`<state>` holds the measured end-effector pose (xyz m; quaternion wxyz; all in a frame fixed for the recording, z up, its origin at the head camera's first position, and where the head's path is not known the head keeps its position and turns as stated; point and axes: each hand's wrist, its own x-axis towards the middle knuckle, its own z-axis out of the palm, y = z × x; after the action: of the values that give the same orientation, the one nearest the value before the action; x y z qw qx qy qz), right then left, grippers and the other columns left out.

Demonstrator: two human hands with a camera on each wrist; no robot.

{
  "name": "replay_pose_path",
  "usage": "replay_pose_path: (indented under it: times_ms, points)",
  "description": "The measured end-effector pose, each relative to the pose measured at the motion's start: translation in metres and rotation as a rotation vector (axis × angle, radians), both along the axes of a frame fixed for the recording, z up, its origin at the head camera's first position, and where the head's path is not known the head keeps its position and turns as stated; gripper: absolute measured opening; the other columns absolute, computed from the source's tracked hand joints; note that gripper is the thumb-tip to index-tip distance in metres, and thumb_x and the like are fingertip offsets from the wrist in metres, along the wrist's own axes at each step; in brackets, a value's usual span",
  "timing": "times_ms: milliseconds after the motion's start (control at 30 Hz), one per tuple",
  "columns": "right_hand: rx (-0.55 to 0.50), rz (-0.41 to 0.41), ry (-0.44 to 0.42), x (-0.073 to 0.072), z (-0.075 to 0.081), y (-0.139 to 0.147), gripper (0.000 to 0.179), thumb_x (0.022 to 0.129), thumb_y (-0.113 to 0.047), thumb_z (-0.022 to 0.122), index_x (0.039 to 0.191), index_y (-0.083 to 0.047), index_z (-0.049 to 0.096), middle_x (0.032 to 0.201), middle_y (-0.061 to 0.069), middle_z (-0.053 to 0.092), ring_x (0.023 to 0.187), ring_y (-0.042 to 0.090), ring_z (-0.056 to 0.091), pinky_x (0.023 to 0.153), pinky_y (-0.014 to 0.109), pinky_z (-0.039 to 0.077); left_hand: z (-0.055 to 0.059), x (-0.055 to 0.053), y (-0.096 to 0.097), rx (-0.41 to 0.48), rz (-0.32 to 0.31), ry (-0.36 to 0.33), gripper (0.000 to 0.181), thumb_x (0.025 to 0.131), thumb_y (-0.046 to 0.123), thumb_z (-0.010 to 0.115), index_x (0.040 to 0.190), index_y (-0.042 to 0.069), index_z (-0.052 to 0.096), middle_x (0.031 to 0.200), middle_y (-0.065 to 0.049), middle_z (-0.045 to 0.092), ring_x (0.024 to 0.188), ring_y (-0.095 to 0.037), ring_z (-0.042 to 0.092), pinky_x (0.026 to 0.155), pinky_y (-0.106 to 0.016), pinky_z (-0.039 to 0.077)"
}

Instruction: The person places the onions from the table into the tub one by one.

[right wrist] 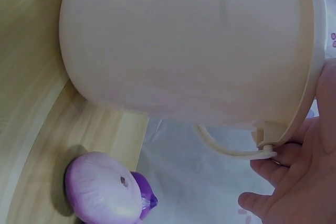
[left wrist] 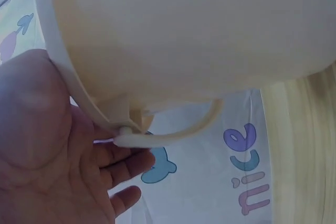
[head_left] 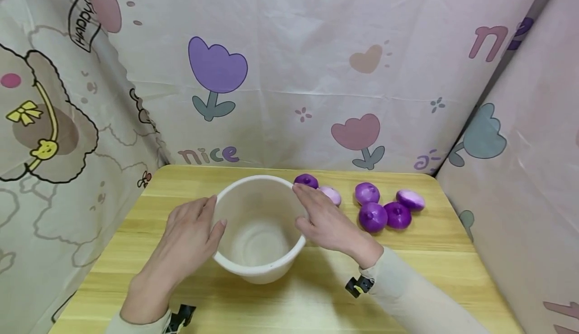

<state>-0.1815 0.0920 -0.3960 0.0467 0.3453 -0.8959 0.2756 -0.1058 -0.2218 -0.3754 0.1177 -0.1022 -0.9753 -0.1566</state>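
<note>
A white plastic bucket point(head_left: 260, 269) stands upright on the wooden table, its inside bare down to the ringed bottom. My left hand point(head_left: 187, 238) grips the rim on the left, thumb over the edge and fingers outside. On the opposite side my right hand point(head_left: 327, 218) holds the rim, its thumb at the inner edge. In the left wrist view the bucket's handle point(left wrist: 181, 136) hangs down on the far side, with fingers near its hinge. The handle's other end point(right wrist: 231, 152) shows by the right fingers. Just beyond the right hand lie a dark purple onion point(head_left: 306, 180) and a paler onion point(head_left: 331, 195).
Several purple onions point(head_left: 373, 217) sit grouped on the right of the table point(head_left: 434, 268). Printed cloth point(head_left: 289, 72) hangs behind the table and along both sides, close to the table's edges.
</note>
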Motion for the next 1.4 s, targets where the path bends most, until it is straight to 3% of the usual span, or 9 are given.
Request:
replay_pose_path:
  times_ms: [267,433,600,767,1033,1400]
  points:
    - [0.001,-0.013,0.11,0.002,-0.005,0.003,0.066,0.103,-0.028,0.059,0.158,0.004,0.043,0.163,0.022,0.044,0.153,0.037,0.042,0.129,0.052,0.029,-0.003,-0.002,-0.002,-0.002,-0.021,-0.032,0.074,0.103,0.036,0.059,0.158,-0.009,0.038,0.153,-0.031,0.049,0.142,-0.05,0.04,0.122,-0.066,0.024]
    - [-0.021,-0.043,0.155,0.003,-0.005,0.013,0.062,0.105,-0.035,0.061,0.154,0.001,0.05,0.157,0.02,0.052,0.146,0.038,0.048,0.125,0.056,0.036,-0.005,-0.004,-0.001,0.008,-0.031,-0.028,0.073,0.104,0.036,0.057,0.158,-0.009,0.037,0.153,-0.032,0.048,0.143,-0.05,0.04,0.122,-0.067,0.024]
    - [-0.059,-0.151,0.133,0.0,-0.004,0.039,0.053,0.105,-0.033,0.064,0.149,-0.003,0.056,0.151,0.018,0.058,0.142,0.037,0.052,0.12,0.058,0.042,-0.004,-0.006,0.001,0.017,-0.041,-0.041,0.07,0.106,0.032,0.054,0.159,-0.009,0.036,0.155,-0.033,0.046,0.145,-0.05,0.038,0.123,-0.068,0.023]
    - [-0.067,-0.304,0.17,-0.004,-0.008,0.076,0.049,0.103,-0.03,0.068,0.141,0.001,0.06,0.14,0.022,0.063,0.133,0.042,0.056,0.113,0.061,0.048,-0.005,-0.007,0.0,0.022,-0.051,-0.046,0.07,0.105,0.031,0.055,0.159,-0.01,0.036,0.154,-0.034,0.046,0.144,-0.051,0.038,0.121,-0.068,0.024]
    - [-0.051,-0.516,0.21,-0.003,-0.02,0.135,0.048,0.097,-0.022,0.075,0.132,0.009,0.062,0.131,0.03,0.064,0.126,0.049,0.055,0.109,0.064,0.045,-0.005,-0.008,-0.003,0.046,-0.051,-0.064,0.07,0.105,0.028,0.057,0.159,-0.01,0.034,0.156,-0.035,0.043,0.144,-0.052,0.036,0.121,-0.069,0.023]
    - [0.029,-0.637,0.22,0.005,-0.038,0.19,0.055,0.095,-0.022,0.077,0.133,0.013,0.058,0.132,0.038,0.059,0.124,0.056,0.05,0.106,0.069,0.04,-0.006,-0.006,-0.005,0.06,-0.057,-0.068,0.071,0.105,0.03,0.059,0.159,-0.009,0.035,0.155,-0.034,0.044,0.144,-0.052,0.037,0.119,-0.07,0.025]
